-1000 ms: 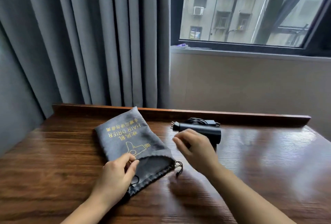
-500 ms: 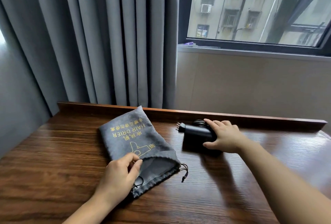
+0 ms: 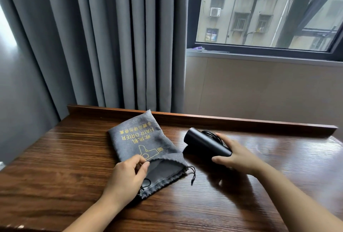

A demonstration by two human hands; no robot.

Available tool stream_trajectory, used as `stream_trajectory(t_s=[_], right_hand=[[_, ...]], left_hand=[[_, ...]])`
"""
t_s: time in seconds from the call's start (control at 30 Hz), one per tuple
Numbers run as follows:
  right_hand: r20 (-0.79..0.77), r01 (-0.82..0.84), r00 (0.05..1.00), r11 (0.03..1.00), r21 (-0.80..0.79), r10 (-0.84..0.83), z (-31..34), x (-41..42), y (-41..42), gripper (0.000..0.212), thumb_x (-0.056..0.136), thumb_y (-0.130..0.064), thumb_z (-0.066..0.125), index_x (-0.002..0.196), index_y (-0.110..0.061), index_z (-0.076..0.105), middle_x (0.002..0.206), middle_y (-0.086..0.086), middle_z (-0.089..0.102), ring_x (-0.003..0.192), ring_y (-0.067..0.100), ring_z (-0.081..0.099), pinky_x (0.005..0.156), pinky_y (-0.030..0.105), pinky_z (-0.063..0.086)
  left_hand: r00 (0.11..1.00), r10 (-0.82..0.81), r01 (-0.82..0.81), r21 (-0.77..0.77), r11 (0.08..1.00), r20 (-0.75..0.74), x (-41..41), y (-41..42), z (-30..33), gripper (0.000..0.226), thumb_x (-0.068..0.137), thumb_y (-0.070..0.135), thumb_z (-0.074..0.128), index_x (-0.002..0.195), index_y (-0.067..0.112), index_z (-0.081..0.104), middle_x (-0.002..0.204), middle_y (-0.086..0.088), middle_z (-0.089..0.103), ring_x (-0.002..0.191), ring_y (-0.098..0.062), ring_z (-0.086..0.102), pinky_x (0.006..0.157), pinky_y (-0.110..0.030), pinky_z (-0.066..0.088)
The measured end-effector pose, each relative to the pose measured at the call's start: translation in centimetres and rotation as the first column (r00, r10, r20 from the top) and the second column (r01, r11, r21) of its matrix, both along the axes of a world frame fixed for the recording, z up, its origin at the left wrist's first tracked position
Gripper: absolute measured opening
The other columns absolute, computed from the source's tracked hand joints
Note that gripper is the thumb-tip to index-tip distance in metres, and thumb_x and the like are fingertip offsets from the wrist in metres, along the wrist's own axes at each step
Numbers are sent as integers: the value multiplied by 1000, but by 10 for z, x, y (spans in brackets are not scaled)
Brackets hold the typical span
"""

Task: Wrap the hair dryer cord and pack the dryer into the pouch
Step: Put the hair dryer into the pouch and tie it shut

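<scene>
Hair dryer [image 3: 207, 144], black, smooth rigid barrel, likely light but slick; right hand [image 3: 236, 154] grips it at its rear end, cord [image 3: 211, 135] bundled behind. Soft limp pouch [image 3: 141, 139] left of it; left hand [image 3: 128, 174] pinches the mouth's upper edge open. Drawstring [image 3: 192, 175] trails between the hands on the table [image 3: 55, 157]; it may snag.

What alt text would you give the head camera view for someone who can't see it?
A person's right hand grips a black hair dryer just above a wooden table, while the left hand pinches open the mouth of a grey drawstring pouch lying beside it.
</scene>
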State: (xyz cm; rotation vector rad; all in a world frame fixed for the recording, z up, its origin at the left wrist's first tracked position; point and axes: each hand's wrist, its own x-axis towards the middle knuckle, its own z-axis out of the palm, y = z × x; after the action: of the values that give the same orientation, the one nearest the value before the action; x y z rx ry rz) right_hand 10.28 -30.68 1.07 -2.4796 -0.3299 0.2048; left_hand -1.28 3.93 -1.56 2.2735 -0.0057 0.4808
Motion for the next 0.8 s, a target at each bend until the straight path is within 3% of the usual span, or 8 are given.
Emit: stream_trajectory(t_s=[0.1,0.2,0.3,0.4,0.53,0.63,0.8], right_hand=[[-82,107,992,972,210,-92,10,-15,9,83,59,-66,70,135,-48,46,127,-9,61,109,9,60,97,33,48],[-284,235,952,860,454,-111,29,-37,20,46,66,-59,65,110,-47,64,110,-7,69,96,12,64,79,31,44],[-539,440,840,668,600,-69,41,-52,23,70,57,-61,71,113,-20,68,101,8,66,86,28,64,68,34,42],[-651,532,752,489,691,102,54,-69,26,65,68,-60,67,117,-17,67,112,19,63,95,38,58,68,36,43],[-593,500,741,333,800,314,72,-95,30,65,77,-63,57,122,-16,66,124,22,59,102,42,54,74,42,41],[-510,424,761,288,858,400,88,-114,35,70,81,-64,49,129,-15,62,133,25,55,105,41,50,77,43,39],[-395,311,799,251,917,453,103,-128,51,70,84,-62,45,134,-15,57,132,26,54,102,40,51,78,44,37]], left_hand=[[1000,10,-10,-24,1000,1,-3,-1,5,19,90,24,67,71,23,63,55,3,61,45,-8,47,48,-18,34],[1000,20,-21,-42,999,-13,-1,-3,13,22,90,24,67,69,20,63,51,11,58,47,-8,49,50,-17,35],[999,22,-24,-57,998,-37,3,-7,22,23,90,25,66,68,19,63,49,14,58,48,-7,49,50,-19,36],[997,33,-38,-65,997,-75,7,-9,30,24,91,26,66,68,19,63,49,18,58,48,-4,50,51,-19,37],[994,59,-65,-73,995,-87,12,-10,39,24,90,25,66,67,18,63,46,20,58,48,-1,52,49,-14,36],[989,75,-89,-113,990,-130,17,-10,41,25,89,27,67,66,18,63,41,13,55,42,-2,48,48,-16,35],[982,49,-80,-166,983,-183,18,-12,36,27,88,30,69,65,17,64,38,11,50,38,-2,39,50,-25,34]])
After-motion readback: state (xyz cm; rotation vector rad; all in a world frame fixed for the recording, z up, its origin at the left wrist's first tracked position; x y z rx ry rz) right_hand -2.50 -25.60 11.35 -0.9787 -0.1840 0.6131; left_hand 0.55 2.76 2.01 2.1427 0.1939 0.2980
